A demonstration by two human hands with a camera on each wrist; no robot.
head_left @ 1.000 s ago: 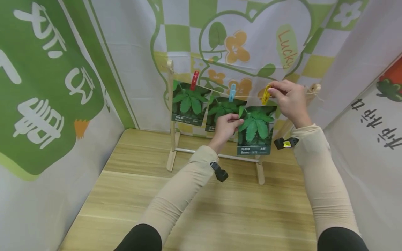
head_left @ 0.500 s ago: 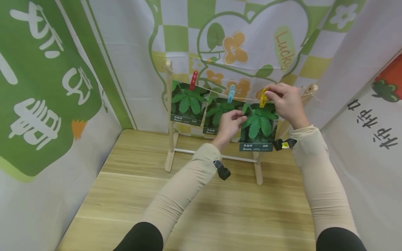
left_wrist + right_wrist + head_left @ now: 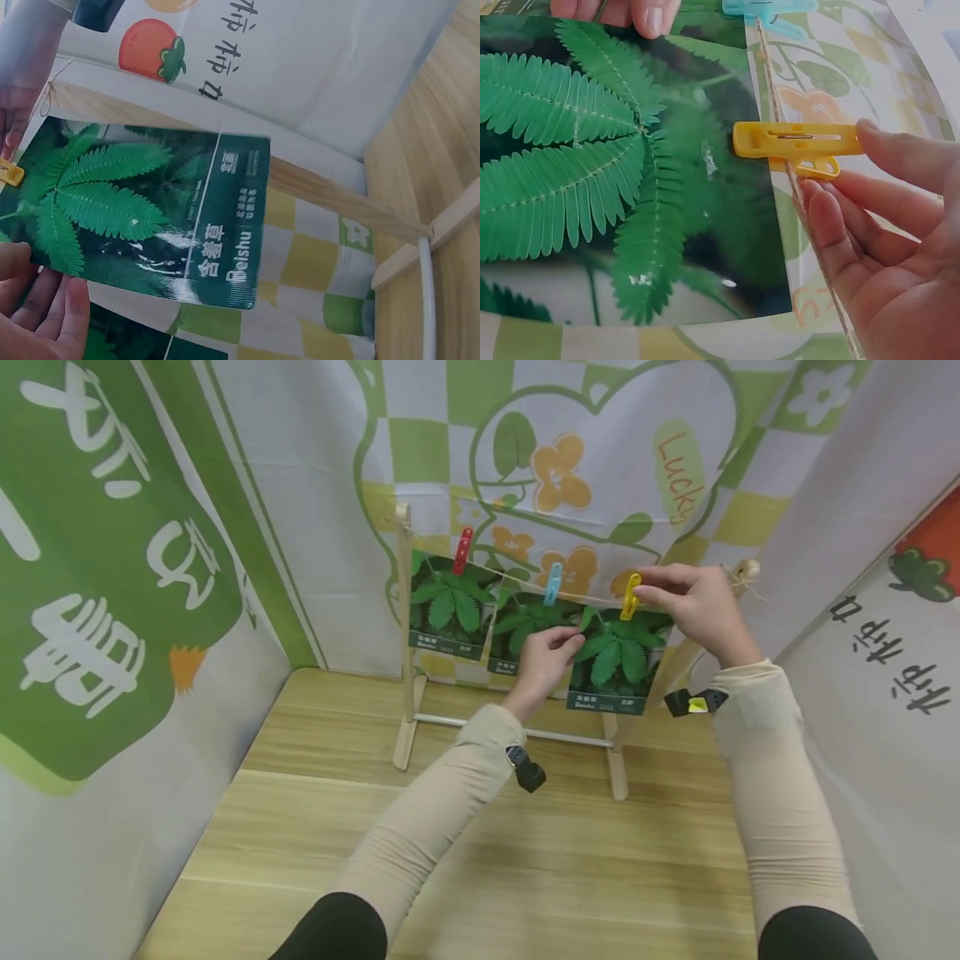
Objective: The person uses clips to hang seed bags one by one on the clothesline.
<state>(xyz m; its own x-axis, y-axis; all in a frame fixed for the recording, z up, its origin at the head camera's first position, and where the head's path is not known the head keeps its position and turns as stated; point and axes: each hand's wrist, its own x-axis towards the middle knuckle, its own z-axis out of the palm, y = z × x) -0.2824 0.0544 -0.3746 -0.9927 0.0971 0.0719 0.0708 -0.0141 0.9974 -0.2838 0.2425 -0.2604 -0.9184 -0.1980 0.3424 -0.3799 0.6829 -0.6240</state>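
My left hand [image 3: 543, 667] pinches the left edge of a green seed packet [image 3: 611, 664] printed with a fern-like leaf. In the left wrist view its thumb lies on the packet's edge, with fingers underneath. My right hand [image 3: 705, 610] holds the handle end of a yellow clothespin [image 3: 631, 597] between thumb and fingers. That clothespin lies across the string [image 3: 769, 67] and over the packet's top edge in the right wrist view. Farther left, a red clothespin [image 3: 462, 552] and a light-blue clothespin [image 3: 552, 585] hold two similar packets on the string.
A wooden frame with a left post [image 3: 408, 618] and a knobbed right end [image 3: 747, 570] carries the string. A white crossbar [image 3: 558, 737] joins its feet on the wooden table [image 3: 480, 860]. Printed cloth [image 3: 420, 452] hangs close behind the frame.
The packet's top edge has risen to the string, and the yellow clothespin now overlaps it. My right hand has shifted slightly right and down; the left hand keeps its hold.
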